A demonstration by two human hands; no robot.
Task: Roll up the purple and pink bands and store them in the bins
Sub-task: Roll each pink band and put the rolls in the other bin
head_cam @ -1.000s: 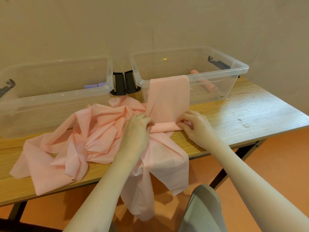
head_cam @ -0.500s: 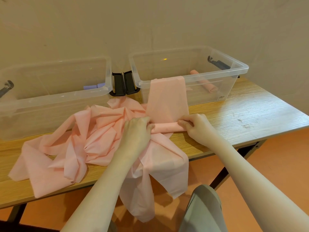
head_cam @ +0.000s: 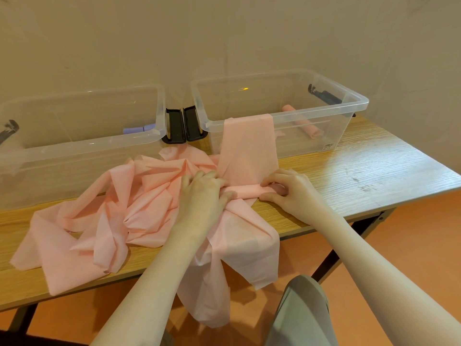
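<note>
We've got the table (head_cam: 374, 171) w/ two clear bins at the back: left bin (head_cam: 74, 146) holding a purple roll (head_cam: 139, 129), right bin (head_cam: 349, 106) holding a finished pink roll (head_cam: 303, 123). A heap of loose pink bands (head_cam: 129, 208) covers the table's left-middle, some of it hanging off the front edge. One pink band (head_cam: 249, 148) is draped over the right bin's front rim and runs down to a started roll (head_cam: 247, 189) on the table in front of that bin.

Risks, as we judge them: the roll could go crooked or slack, since the band narrows and twists toward the rim; also the heap under the roll may get caught up in it.

Left hand (head_cam: 202, 193) lies palm-down on the roll's left end, fingers curled over it and pressing. Right hand (head_cam: 289, 188) pinches the right end btw thumb and bent fingers. Both forearms reach in from the near side.
</note>
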